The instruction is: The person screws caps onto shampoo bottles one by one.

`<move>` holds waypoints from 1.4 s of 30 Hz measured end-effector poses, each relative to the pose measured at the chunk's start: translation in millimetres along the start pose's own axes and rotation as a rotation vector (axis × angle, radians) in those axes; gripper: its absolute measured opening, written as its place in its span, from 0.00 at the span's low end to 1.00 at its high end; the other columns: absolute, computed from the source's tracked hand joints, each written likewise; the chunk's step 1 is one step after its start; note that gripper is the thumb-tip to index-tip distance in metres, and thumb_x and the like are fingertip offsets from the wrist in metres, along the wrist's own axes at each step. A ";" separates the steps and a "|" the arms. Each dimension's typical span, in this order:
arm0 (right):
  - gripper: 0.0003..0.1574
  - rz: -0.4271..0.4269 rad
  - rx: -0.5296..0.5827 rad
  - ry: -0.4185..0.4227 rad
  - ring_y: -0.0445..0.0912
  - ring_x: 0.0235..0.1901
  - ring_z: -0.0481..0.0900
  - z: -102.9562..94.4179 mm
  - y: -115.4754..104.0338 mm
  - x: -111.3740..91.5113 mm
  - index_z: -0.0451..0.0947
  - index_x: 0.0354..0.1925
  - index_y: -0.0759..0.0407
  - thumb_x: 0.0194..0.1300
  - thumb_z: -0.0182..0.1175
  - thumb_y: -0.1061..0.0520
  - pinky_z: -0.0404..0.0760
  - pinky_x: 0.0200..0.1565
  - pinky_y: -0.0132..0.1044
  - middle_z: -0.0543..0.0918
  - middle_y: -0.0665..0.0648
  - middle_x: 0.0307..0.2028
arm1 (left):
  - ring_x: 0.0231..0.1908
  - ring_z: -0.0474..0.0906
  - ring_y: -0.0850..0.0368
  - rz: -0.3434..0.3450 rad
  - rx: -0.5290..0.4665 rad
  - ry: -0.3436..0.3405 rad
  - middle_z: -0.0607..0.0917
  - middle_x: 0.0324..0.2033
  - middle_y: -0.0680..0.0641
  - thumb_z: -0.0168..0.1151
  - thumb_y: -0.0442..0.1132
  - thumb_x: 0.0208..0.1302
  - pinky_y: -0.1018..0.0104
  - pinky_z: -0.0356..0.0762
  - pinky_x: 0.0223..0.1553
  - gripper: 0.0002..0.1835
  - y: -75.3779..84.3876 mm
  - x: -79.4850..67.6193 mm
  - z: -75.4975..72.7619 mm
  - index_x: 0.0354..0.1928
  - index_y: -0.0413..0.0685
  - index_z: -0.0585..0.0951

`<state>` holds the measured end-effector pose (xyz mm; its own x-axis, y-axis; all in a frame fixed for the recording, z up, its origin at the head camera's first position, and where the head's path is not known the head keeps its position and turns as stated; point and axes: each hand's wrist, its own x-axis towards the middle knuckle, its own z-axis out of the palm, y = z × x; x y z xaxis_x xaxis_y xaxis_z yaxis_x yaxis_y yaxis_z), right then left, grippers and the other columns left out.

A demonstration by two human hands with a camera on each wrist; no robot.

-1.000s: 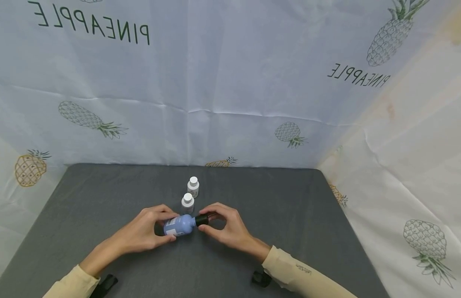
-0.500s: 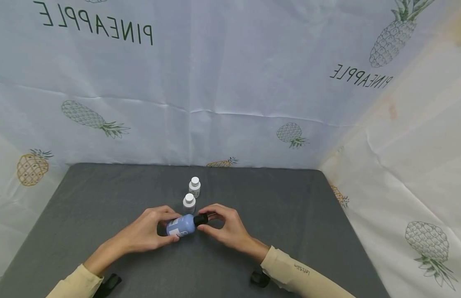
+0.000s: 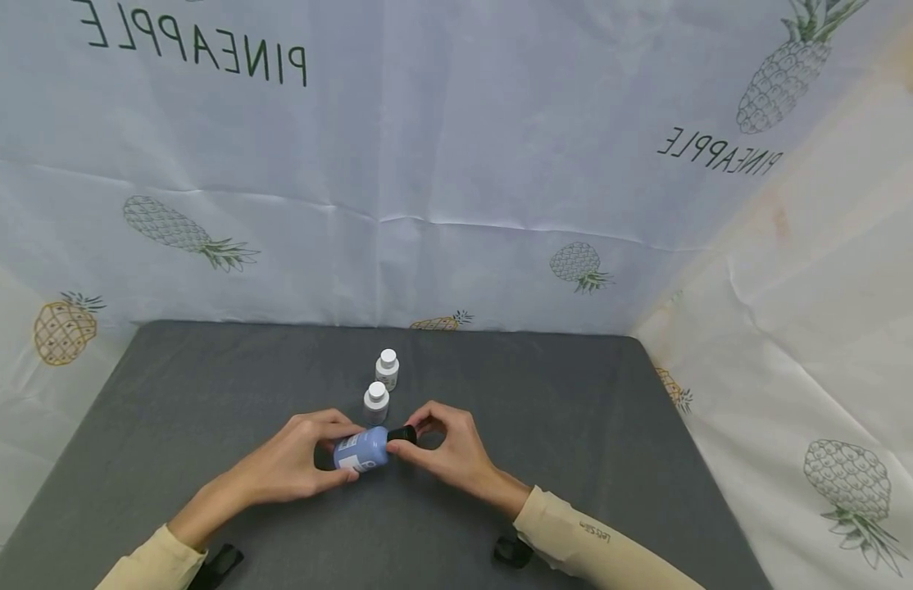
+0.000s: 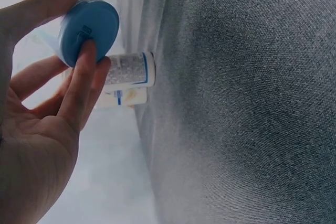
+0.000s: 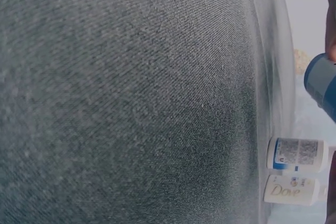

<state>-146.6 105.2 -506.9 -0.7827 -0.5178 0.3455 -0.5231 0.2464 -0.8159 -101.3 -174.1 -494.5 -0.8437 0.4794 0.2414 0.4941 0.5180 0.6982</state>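
A blue bottle [image 3: 361,450] with a black cap [image 3: 402,434] lies tilted on its side between the hands, cap toward the right. My left hand [image 3: 294,459] grips the bottle's body, thumb on the near side and fingers on the far side. In the left wrist view the round blue base [image 4: 97,24] faces the camera, one fingertip against it. My right hand [image 3: 455,449] pinches the black cap between thumb and fingers. Just beyond the blue bottle stand two white bottles, the nearer one [image 3: 376,403] and the farther one [image 3: 387,370], both upright with white caps.
A dark grey cloth covers the table [image 3: 545,410]. Behind it hangs a pale curtain [image 3: 471,164] printed with pineapples. In the right wrist view, the white bottle [image 5: 290,189] bears the word Dove. Black devices [image 3: 512,551] sit at both wrists.
The right fingers and thumb have shifted round the black cap, the thumb now lying across its near side. The left hand keeps its grip on the blue bottle. The head view has drifted slightly.
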 end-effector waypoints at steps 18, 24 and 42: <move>0.17 -0.001 -0.024 -0.007 0.36 0.38 0.87 -2.0 -0.7 -1.4 0.86 0.45 0.56 0.62 0.81 0.54 0.93 0.44 0.49 0.90 0.55 0.39 | 0.41 0.82 0.73 -0.043 -0.027 -0.018 0.89 0.45 0.56 0.84 0.39 0.58 0.69 0.89 0.38 0.24 3.1 1.0 -0.2 0.57 0.44 0.90; 0.18 -0.028 0.158 -0.072 0.41 0.49 0.89 -8.1 3.5 -1.3 0.84 0.55 0.63 0.69 0.74 0.61 0.92 0.57 0.44 0.89 0.64 0.49 | 0.42 0.83 0.72 -0.046 -0.025 0.002 0.89 0.45 0.56 0.83 0.41 0.59 0.67 0.90 0.41 0.23 3.2 -1.1 -2.3 0.56 0.45 0.90; 0.22 -0.096 0.301 -0.181 0.46 0.55 0.89 -17.0 8.6 3.1 0.82 0.62 0.69 0.72 0.69 0.67 0.90 0.61 0.43 0.87 0.71 0.55 | 0.43 0.85 0.72 -0.064 -0.018 -0.011 0.89 0.45 0.58 0.83 0.41 0.59 0.66 0.92 0.45 0.23 4.4 0.3 -5.3 0.57 0.44 0.90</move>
<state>-159.3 119.6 -505.0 -0.6483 -0.6700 0.3617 -0.4476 -0.0490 -0.8929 -100.5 -175.4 -487.9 -0.8710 0.4534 0.1891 0.4356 0.5351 0.7238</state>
